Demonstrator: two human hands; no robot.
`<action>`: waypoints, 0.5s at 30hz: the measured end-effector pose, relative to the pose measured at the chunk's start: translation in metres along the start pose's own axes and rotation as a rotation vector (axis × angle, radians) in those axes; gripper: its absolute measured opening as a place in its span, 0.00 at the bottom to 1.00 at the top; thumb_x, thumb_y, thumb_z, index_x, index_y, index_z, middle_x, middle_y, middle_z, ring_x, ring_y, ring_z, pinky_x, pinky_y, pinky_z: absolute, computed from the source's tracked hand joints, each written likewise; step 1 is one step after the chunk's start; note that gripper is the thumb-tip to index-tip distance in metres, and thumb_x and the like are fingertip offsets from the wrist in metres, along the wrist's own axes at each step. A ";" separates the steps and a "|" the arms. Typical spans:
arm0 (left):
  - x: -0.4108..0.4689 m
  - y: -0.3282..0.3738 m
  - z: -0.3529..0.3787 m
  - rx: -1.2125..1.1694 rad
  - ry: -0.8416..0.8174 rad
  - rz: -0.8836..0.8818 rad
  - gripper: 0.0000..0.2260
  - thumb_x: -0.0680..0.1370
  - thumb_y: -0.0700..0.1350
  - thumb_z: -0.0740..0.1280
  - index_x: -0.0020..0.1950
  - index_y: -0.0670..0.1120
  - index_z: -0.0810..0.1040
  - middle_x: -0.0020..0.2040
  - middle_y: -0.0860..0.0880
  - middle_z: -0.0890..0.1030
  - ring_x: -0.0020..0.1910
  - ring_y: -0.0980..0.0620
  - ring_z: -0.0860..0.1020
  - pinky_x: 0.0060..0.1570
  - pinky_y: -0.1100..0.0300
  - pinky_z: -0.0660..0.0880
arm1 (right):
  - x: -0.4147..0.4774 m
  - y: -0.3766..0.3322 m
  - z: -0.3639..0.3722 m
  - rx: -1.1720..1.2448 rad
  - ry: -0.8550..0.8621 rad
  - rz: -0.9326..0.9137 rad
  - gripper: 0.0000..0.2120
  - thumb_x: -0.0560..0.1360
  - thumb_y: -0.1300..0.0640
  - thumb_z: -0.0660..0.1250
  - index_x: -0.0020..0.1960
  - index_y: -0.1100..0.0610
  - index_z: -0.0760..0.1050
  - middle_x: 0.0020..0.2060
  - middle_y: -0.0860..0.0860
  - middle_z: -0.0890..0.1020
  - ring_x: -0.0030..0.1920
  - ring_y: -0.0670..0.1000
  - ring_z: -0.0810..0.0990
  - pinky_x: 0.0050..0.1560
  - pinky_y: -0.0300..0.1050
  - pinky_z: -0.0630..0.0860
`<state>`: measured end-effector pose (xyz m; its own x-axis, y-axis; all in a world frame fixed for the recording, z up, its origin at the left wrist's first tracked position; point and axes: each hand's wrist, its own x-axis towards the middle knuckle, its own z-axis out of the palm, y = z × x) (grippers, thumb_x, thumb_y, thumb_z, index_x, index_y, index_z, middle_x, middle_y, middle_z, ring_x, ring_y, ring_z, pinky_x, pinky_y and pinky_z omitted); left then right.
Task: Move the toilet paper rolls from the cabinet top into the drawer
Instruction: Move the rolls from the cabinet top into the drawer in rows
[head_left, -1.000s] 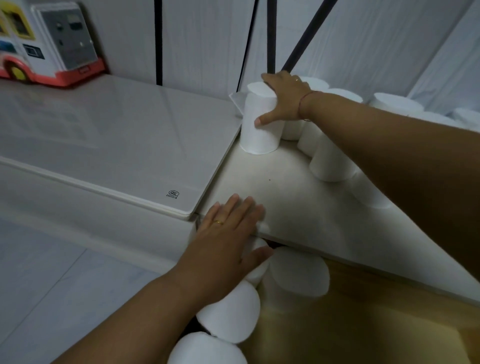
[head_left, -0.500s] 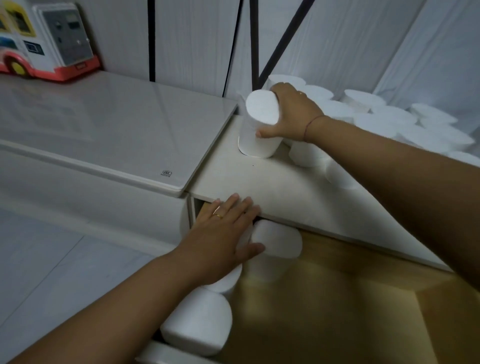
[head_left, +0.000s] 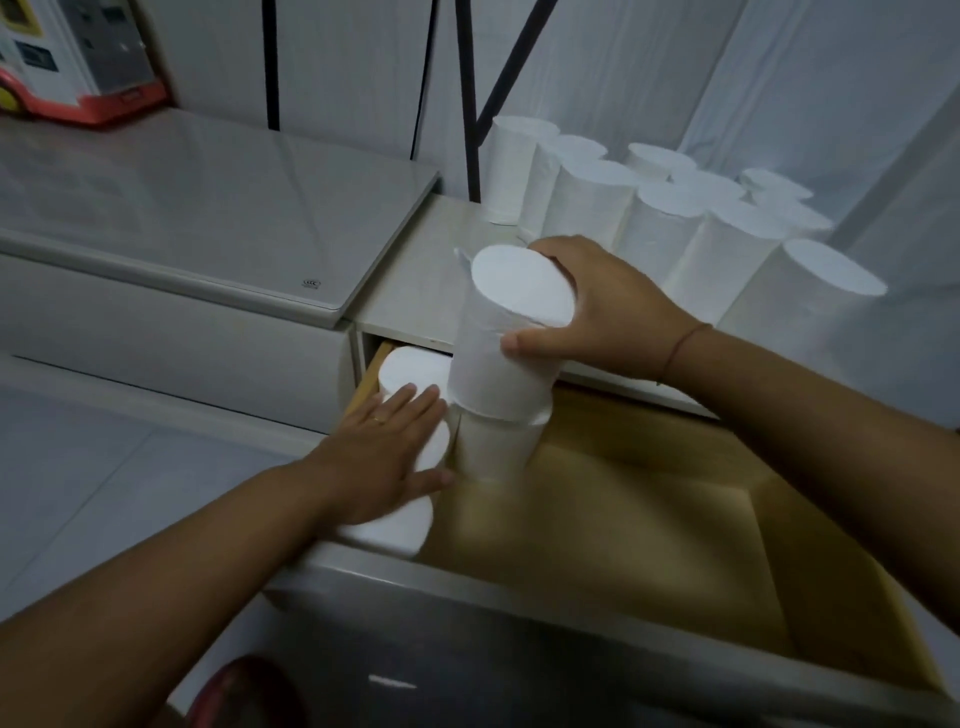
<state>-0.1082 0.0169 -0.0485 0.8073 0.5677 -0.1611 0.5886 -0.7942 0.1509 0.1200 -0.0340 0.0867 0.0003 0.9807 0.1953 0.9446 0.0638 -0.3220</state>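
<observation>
Right hand (head_left: 602, 306): wrapped tight around one toilet paper roll (head_left: 506, 338), just above the drawer (head_left: 675, 525).
Left hand (head_left: 387, 457): flat and open, pressing rolls in the drawer (head_left: 410, 374).
Other rolls (head_left: 675, 223): standing on the cabinet top (head_left: 415, 291), behind the drawer.

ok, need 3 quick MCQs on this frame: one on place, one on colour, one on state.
1. Where is the roll in the right hand?
A. Standing on the cabinet top
B. Held above the open drawer
C. On the floor

2. What colour is the drawer inside?
A. Yellowish wood
B. Black
C. Blue

3. What is the left hand doing?
A. Gripping a roll in the air
B. Resting flat on rolls in the drawer
C. Pulling the drawer front

Key: 1 B, the roll is lifted, over another roll standing in the drawer. 2 A, its floor and walls look tan-yellow. 3 B, the palm lies open across the roll tops.
</observation>
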 end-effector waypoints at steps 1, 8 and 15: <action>0.000 0.001 0.000 0.002 0.001 -0.003 0.36 0.76 0.67 0.47 0.77 0.49 0.38 0.78 0.50 0.39 0.75 0.53 0.36 0.73 0.54 0.36 | -0.010 -0.002 0.001 0.006 -0.001 0.005 0.38 0.62 0.35 0.72 0.65 0.49 0.65 0.55 0.45 0.70 0.52 0.46 0.68 0.47 0.39 0.65; 0.002 0.003 -0.002 0.020 -0.059 -0.014 0.44 0.71 0.73 0.47 0.77 0.48 0.37 0.77 0.49 0.37 0.75 0.52 0.35 0.72 0.52 0.36 | -0.059 -0.002 0.030 0.057 -0.110 0.036 0.38 0.59 0.40 0.77 0.64 0.50 0.67 0.58 0.50 0.74 0.53 0.49 0.71 0.54 0.45 0.71; 0.005 0.000 0.001 0.035 -0.072 -0.007 0.50 0.64 0.77 0.42 0.76 0.48 0.36 0.77 0.49 0.36 0.75 0.51 0.34 0.73 0.50 0.37 | -0.073 0.008 0.087 -0.002 -0.149 0.066 0.40 0.61 0.40 0.76 0.66 0.52 0.65 0.60 0.52 0.74 0.55 0.51 0.72 0.55 0.47 0.73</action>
<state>-0.1043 0.0192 -0.0504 0.7973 0.5573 -0.2318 0.5914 -0.7981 0.1151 0.0989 -0.0887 -0.0102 0.0136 0.9993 0.0343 0.9448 -0.0016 -0.3276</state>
